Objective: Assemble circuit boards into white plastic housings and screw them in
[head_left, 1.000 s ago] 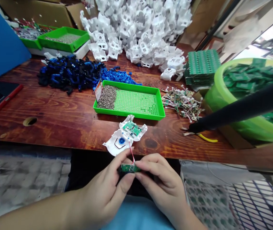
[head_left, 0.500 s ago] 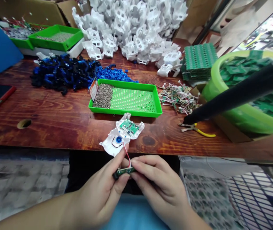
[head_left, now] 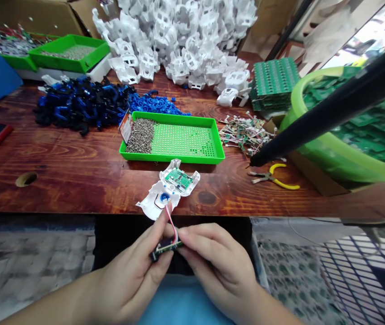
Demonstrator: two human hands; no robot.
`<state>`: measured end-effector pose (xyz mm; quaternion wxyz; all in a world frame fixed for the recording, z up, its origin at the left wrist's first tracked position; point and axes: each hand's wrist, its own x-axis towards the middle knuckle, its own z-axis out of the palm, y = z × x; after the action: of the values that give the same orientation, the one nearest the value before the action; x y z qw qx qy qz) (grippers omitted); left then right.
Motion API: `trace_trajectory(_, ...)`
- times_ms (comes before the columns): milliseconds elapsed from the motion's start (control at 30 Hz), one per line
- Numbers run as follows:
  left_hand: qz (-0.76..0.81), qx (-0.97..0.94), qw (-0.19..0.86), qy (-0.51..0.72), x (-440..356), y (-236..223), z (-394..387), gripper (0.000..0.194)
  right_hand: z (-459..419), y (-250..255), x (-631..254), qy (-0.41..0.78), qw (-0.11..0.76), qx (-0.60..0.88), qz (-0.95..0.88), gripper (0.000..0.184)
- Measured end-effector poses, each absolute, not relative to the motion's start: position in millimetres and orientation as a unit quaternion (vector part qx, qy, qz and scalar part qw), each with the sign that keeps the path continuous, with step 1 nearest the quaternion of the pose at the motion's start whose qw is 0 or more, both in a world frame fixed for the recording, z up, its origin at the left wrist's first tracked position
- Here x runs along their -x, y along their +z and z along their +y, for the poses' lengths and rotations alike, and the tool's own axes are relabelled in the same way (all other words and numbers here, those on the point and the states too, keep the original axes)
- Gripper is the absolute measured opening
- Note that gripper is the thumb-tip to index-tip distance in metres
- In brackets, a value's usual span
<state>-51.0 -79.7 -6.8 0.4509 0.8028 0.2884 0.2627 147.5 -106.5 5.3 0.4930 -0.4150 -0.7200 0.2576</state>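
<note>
The 2 hands grip a small circuit board (head_left: 167, 248) just in front of the desk (head_left: 71, 158) edge — the left hand (head_left: 141, 268) holds its left part between thumb and fingers, the right hand (head_left: 217, 259) pinches its right end. A red-and-white wire (head_left: 171, 222) rises from it toward 2 white shell pieces (head_left: 148, 204), the farther bearing a green board (head_left: 179, 179). To the right lie yellow-handled pliers (head_left: 273, 177). Beyond the shell pieces sits a green tray (head_left: 172, 159) — screws (head_left: 140, 136) fill its left part. Farther back, white shells (head_left: 185, 43) form a heap.
</note>
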Motion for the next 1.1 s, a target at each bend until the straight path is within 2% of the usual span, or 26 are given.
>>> trace_trajectory(167,0.277,-0.848,0.377,0.249,50,-2,-79,0.084,-111,-2,-152,0.207,0.485,0.392,-0.754,0.059)
trace_trajectory(300,0.228,-0.882,0.319,0.264,46,-1,-75,0.086,-111,-9,-149,0.199,0.535,0.403,-0.715,0.070)
trace_trajectory(367,0.208,-0.895,0.290,0.267,47,-4,-73,0.085,-110,-9,-150,0.194,0.546,0.383,-0.719,0.063)
trace_trajectory(500,0.175,-0.900,0.268,0.298,52,-14,-73,0.083,-108,-7,-154,0.154,0.495,0.350,-0.781,0.041)
trace_trajectory(667,0.151,-0.895,0.270,0.321,53,-21,-74,0.082,-108,-8,-157,0.135,0.485,0.326,-0.800,0.047)
trace_trajectory(900,0.199,-0.864,0.333,0.322,54,-11,-74,0.079,-108,-5,-151,0.108,0.471,0.359,-0.798,0.052)
trace_trajectory(1000,0.262,-0.816,0.412,0.308,53,-4,-75,0.076,-106,-1,-145,0.127,0.468,0.391,-0.782,0.050)
trace_trajectory(1100,0.327,-0.730,0.505,0.324,50,-2,-78,0.066,-105,2,-139,0.145,0.460,0.429,-0.764,0.045)
